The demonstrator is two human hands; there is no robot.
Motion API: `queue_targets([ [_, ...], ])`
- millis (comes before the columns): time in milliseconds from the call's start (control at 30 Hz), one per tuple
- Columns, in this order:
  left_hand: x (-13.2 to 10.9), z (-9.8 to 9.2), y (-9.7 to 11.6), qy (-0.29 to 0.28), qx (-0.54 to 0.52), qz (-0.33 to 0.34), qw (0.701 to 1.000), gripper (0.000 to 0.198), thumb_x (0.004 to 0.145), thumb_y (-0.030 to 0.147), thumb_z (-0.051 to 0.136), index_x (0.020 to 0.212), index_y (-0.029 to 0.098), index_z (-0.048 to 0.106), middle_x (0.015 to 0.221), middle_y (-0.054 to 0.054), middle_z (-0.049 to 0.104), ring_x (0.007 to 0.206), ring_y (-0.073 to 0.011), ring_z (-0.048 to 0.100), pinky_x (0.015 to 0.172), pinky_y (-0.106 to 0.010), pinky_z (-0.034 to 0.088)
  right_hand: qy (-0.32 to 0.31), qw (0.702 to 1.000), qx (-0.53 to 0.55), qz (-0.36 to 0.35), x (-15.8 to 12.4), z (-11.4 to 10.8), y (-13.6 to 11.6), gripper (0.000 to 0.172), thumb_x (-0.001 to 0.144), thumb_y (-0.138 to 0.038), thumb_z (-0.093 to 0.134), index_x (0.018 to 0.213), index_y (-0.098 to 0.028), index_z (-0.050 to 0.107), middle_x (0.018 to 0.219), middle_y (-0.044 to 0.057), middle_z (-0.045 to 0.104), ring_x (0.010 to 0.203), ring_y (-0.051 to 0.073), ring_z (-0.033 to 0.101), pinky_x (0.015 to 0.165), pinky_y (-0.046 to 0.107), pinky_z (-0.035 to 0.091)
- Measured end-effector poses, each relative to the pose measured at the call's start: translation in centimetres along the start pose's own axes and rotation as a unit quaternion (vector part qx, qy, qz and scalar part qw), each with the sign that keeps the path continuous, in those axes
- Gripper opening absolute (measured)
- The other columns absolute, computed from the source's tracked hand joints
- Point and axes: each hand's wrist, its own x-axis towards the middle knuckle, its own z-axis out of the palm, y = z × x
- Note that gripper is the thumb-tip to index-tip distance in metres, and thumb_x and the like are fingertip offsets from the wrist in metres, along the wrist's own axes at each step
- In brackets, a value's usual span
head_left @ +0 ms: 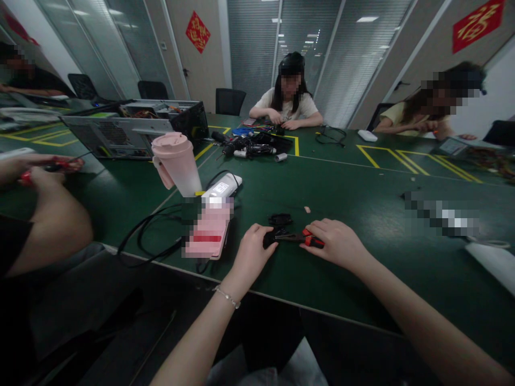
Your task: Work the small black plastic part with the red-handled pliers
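My left hand [253, 249], with a bracelet at the wrist, pinches a small black part [270, 237] just above the green table. What kind of part it is cannot be made out. My right hand [340, 241] is wrapped round the red and black handles of a pair of pliers [314, 241]. The metal jaws point left and meet thin strands at the black part; whether they are closed on them is too small to tell. Just beyond lies another black piece [280, 219], and a small pale scrap [307, 209] sits farther back.
Left of my hands are a pink notebook [207, 230], a white device [222, 187], a black cable [139, 236] and a pink cup [177, 163]. An opened computer case [137, 131] stands behind. Tools and cables [257, 145] lie mid-table. Co-workers sit around; one arm [56, 198] is close on the left.
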Motion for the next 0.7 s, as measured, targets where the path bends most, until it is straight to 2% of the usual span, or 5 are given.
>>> queue_targets([
  [300,0.06,-0.05,0.2,-0.003,0.007,0.001,1.0,0.029,0.071,0.015,0.064,0.1,0.016,0.061,0.087,-0.004,0.055,0.078,-0.0172,0.056,0.072,-0.031,0.048,-0.018,0.999,0.034,0.018,-0.03,0.07,-0.1,0.038,0.08,-0.051,0.045,0.091,-0.017,0.061,0.087,0.007,0.064,0.075,0.017,0.056,0.065,0.03,0.043],
  [700,0.12,-0.09,0.01,-0.014,-0.004,0.017,1.0,0.031,0.072,0.015,0.063,0.102,0.017,0.06,0.089,-0.003,0.055,0.074,-0.0153,0.055,0.072,-0.031,0.049,0.005,1.0,-0.009,-0.009,-0.07,-0.34,0.15,0.039,0.081,-0.049,0.046,0.094,-0.015,0.061,0.088,0.01,0.064,0.075,0.019,0.055,0.063,0.031,0.039],
])
